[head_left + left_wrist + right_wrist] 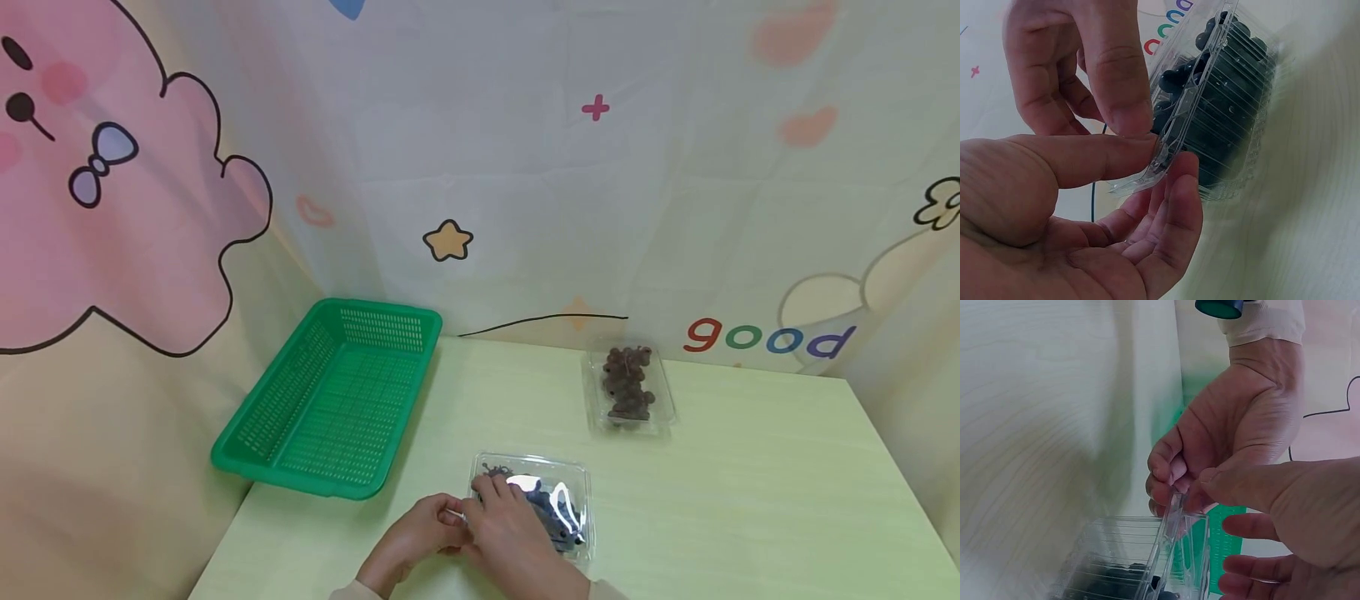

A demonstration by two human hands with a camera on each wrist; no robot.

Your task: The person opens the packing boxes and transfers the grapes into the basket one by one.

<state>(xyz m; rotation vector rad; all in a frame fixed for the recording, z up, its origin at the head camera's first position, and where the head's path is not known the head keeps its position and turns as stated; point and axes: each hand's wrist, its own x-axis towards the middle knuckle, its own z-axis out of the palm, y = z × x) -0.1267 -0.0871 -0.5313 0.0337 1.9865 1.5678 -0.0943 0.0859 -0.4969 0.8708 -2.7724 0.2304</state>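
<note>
A clear plastic clamshell box of dark blue, grape-like fruit with a brown stem lies near the front of the table. My left hand pinches its left front rim between thumb and fingers. Against the same rim, close to the left fingertips, my right hand lays its thumb tip. In the head view the other right fingers reach over the lid, loosely bent, partly covering the fruit. The right wrist view shows these fingers beside the lid with nothing between them. Both lid and base meet at the pinched edge.
A green plastic basket with perforated walls stands at the left, with nothing visible inside. Farther back on the right is another clear box holding reddish-brown, grape-like fruit. A printed curtain hangs behind the pale table.
</note>
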